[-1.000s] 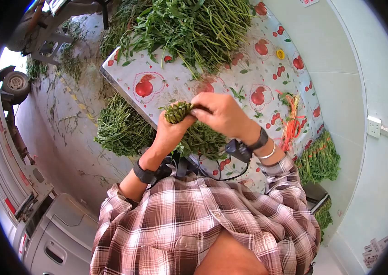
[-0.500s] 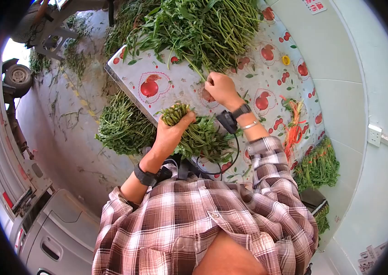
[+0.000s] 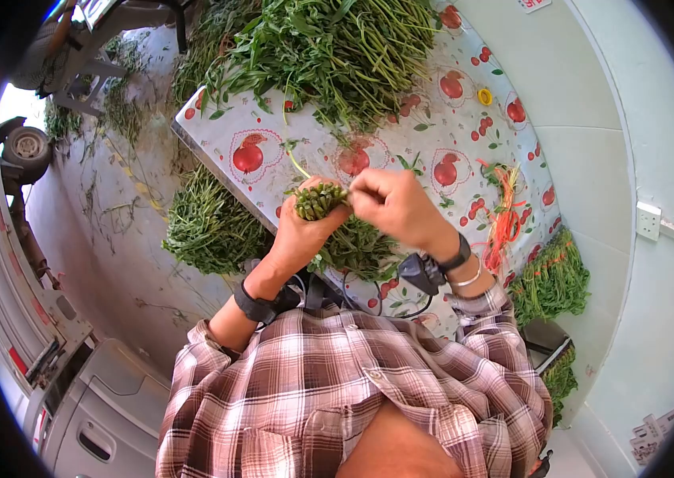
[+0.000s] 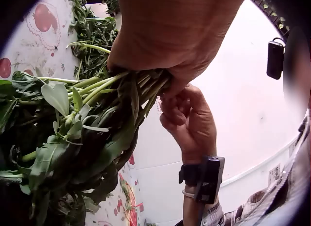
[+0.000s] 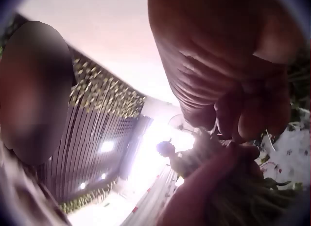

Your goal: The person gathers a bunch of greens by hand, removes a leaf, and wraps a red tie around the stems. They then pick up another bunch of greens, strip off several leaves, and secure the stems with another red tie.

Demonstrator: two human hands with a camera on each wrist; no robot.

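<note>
My left hand (image 3: 305,231) grips a bunch of leafy green stems (image 3: 319,201), cut ends up and leaves hanging below. In the left wrist view the bunch's leaves (image 4: 73,138) spread to the left under the hand. One pale stem (image 3: 298,165) sticks out past the bunch at its far side. My right hand (image 3: 402,209) is close against the bunch's right edge, fingers curled and tips pinching at a stem end. The right wrist view is blurred, with the right hand's curled fingers (image 5: 243,116) over the left thumb.
A large heap of leafy stems (image 3: 337,56) covers the back of the patterned table (image 3: 217,135). More greens (image 3: 213,223) lie beyond the table's left edge. Orange-red ties (image 3: 504,223) lie to the right, near tied bunches (image 3: 552,279) by the wall (image 3: 592,175).
My right hand went out to the heap, took hold of a stem, and came back to the bunch. A pale stem now juts from the bunch. My left hand kept its grip.
</note>
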